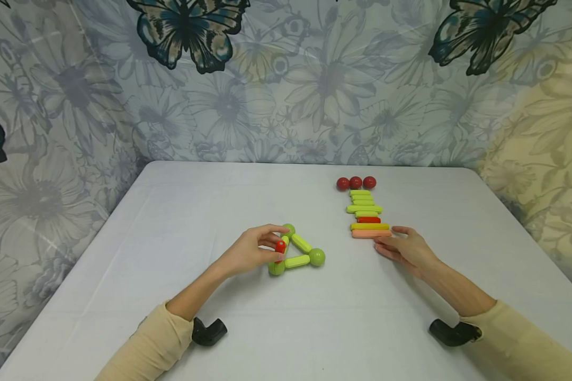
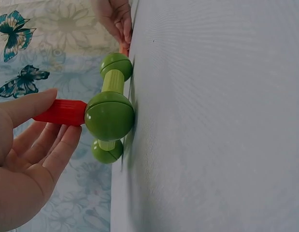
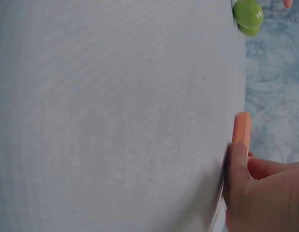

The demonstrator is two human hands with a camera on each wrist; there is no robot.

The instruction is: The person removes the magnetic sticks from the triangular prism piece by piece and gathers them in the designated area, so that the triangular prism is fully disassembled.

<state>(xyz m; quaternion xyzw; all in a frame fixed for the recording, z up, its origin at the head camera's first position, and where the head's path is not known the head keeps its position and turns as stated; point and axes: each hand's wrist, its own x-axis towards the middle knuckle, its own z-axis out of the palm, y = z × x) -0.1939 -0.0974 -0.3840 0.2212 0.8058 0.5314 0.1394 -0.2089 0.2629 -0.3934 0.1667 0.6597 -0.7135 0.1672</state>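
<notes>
My left hand [image 1: 248, 250] holds a short red rod [image 2: 64, 112] between thumb and fingers. The rod stands upright on the near-left green ball [image 2: 109, 116] of a flat triangle. Light-green rods [image 1: 297, 261] join that ball to two other green balls, one at the right [image 1: 316, 257] and one at the back [image 1: 288, 230]. At the right, my right hand [image 1: 410, 251] pinches the right end of an orange rod [image 1: 366, 233], the nearest in a column of rods. The right wrist view shows the thumb against this rod [image 3: 242, 126]; the other fingertips are partly hidden.
Beyond the orange rod lie a yellow rod [image 1: 369, 226], a short red rod [image 1: 368, 220] and several light-green rods [image 1: 364, 209]. Three red balls [image 1: 356, 182] sit behind them. A white cloth [image 1: 195, 201] covers the table, with patterned wall covering [image 1: 286, 106] behind.
</notes>
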